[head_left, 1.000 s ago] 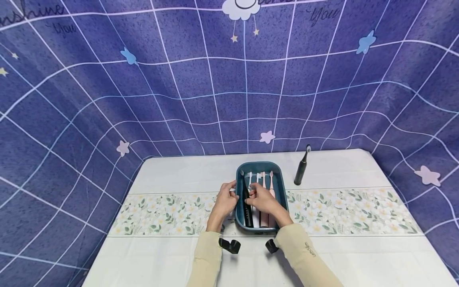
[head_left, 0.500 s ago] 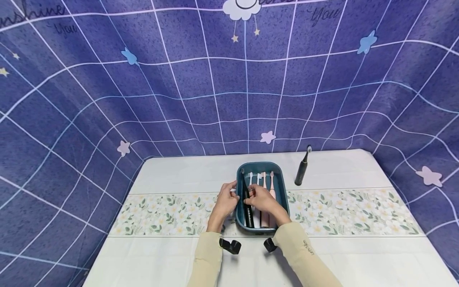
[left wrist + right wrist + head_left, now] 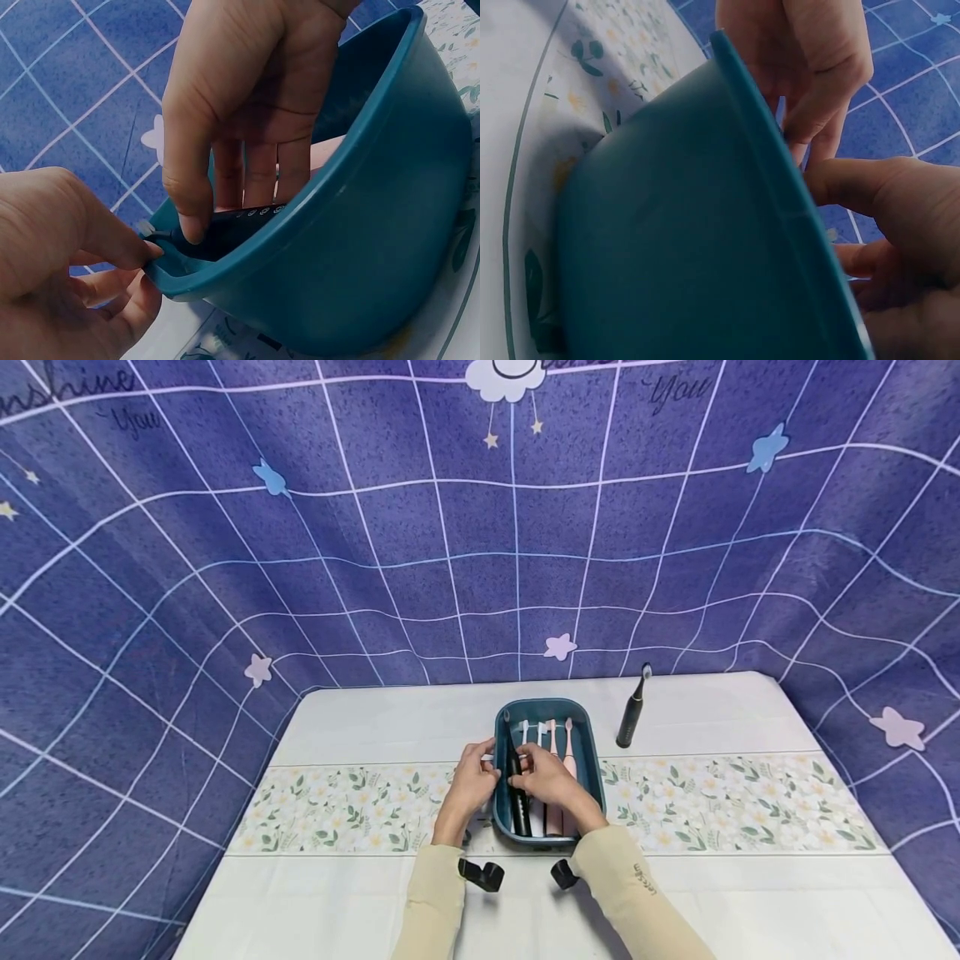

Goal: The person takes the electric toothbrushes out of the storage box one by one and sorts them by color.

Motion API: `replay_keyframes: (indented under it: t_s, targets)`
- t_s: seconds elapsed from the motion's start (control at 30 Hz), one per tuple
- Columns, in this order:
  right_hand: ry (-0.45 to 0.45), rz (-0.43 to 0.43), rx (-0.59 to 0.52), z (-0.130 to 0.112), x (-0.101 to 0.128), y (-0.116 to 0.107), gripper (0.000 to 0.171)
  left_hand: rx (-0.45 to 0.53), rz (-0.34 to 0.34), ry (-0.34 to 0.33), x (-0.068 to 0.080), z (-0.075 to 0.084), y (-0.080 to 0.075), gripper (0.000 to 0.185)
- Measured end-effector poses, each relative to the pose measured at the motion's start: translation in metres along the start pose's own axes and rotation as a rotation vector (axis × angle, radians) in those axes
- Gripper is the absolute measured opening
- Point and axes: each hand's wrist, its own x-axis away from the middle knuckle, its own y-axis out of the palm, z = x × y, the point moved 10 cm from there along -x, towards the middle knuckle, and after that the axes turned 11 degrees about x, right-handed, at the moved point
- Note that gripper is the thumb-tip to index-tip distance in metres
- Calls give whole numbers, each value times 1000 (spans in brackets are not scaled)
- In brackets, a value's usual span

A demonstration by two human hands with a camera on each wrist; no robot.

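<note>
In the head view, near the middle of the white table, over its flowered strip: a dark teal bin. In the left part of this bin, with brush end toward the far wall: a black toothbrush. To the right of it, also inside: two white toothbrushes, then two pink toothbrushes, partly covered. Grasping the black toothbrush from above, around the middle of its length, with the bent fingers of the right hand. Grasping the left rim of the bin with the fingers of the left hand. On the table to the right, apart from the bin and standing on its base: an upright toothbrush, black too. Behind all this, a blue-purple cloth with grid lines and stars.

In the left wrist view, very close, the outer wall of the bin. Over the rim, the right hand, with thumb on one side of the black toothbrush and other fingers on the opposite side. At lower left, the left hand, with thumb at the rim and curled fingers outside.

In the right wrist view, the outer wall again, hiding the black toothbrush. At top the left hand, at right the right hand; from here, not possible to tell the grasp.
</note>
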Motion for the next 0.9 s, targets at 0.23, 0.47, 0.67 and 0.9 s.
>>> replay_keyframes:
  t_s: [0.23, 0.47, 0.67, 0.9]
  targets:
    - [4, 22, -18, 1, 1, 0, 51, 20, -10, 3, 0, 0, 1, 56]
    - [0, 49, -33, 2, 4, -3, 52, 25, -19, 3, 1, 1, 1, 56]
    - [-14, 86, -74, -2, 9, -10, 52, 8, -9, -1, 0, 1, 1, 55]
    - [-36, 160, -139, -6, 15, -22, 54, 9, -16, 5, 0, -1, 1, 55]
